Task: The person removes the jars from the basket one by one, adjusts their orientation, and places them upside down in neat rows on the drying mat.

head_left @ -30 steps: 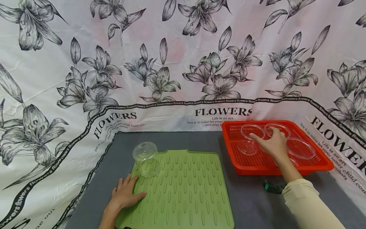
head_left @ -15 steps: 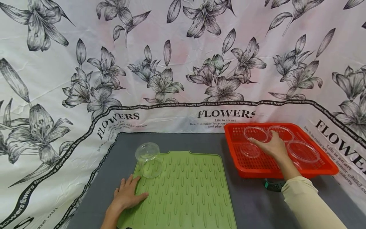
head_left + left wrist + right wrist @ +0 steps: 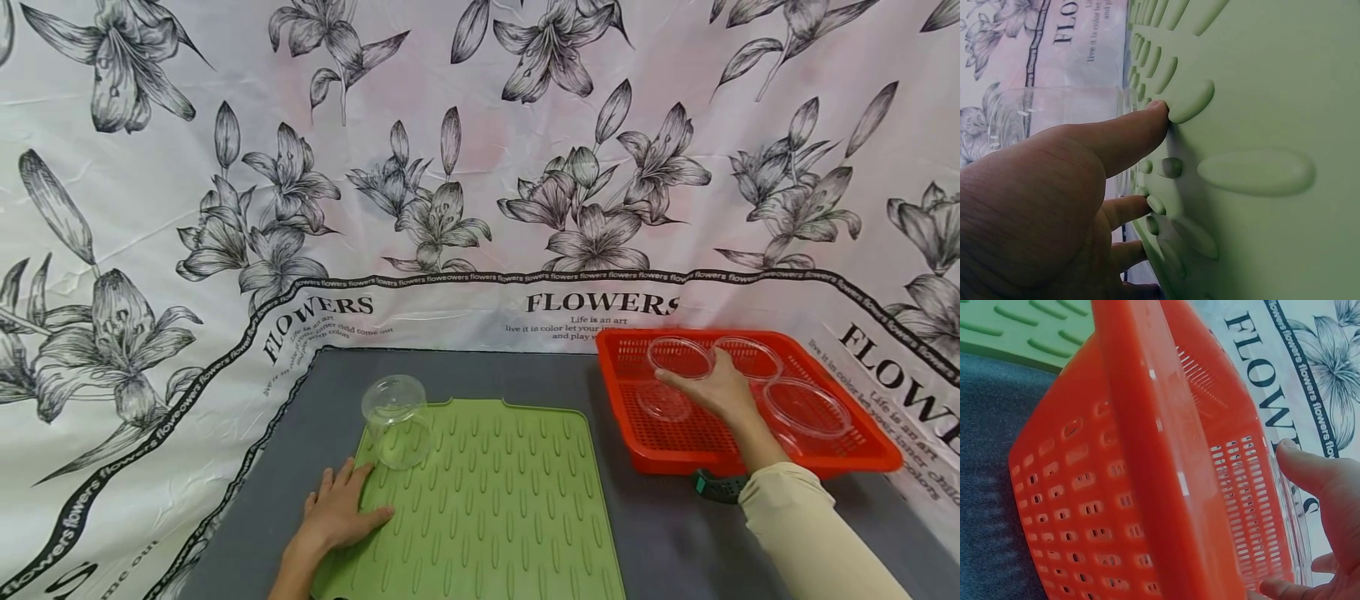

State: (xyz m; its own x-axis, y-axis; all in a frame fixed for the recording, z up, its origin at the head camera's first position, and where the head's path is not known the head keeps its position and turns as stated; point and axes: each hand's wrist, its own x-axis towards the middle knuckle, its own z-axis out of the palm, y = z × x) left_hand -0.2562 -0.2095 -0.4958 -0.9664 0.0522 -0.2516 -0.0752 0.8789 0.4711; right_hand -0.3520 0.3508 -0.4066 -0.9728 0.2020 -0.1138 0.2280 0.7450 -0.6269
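Cloth [image 3: 480, 167], white and pink with black line-drawn lilies, hung along the left and far edges of a grey-covered table [image 3: 652, 542]. Next came a person's bare left hand [image 3: 341, 512], fingers spread loosely over the left edge of a flat green ridged mat [image 3: 487, 483], grasping nothing; it was probably placed there to keep the mat from shifting. At the mat's far left corner stood a clear round plastic container [image 3: 402, 437], seemingly set there to leave the rest of the mat free.

At the table's far right corner, a red perforated plastic basket [image 3: 678, 462] kept three more clear round containers together. A right hand [image 3: 716, 392] in a cream sleeve [image 3: 817, 533] reached over the near edge, thumb and fingers parted widely beside the leftmost container [image 3: 678, 350], an arch likely suited to its broad rim; whether they gripped it could not be told. The middle container [image 3: 753, 358] sat just beyond the fingertips, the rightmost container [image 3: 806, 408] near the basket's right edge.
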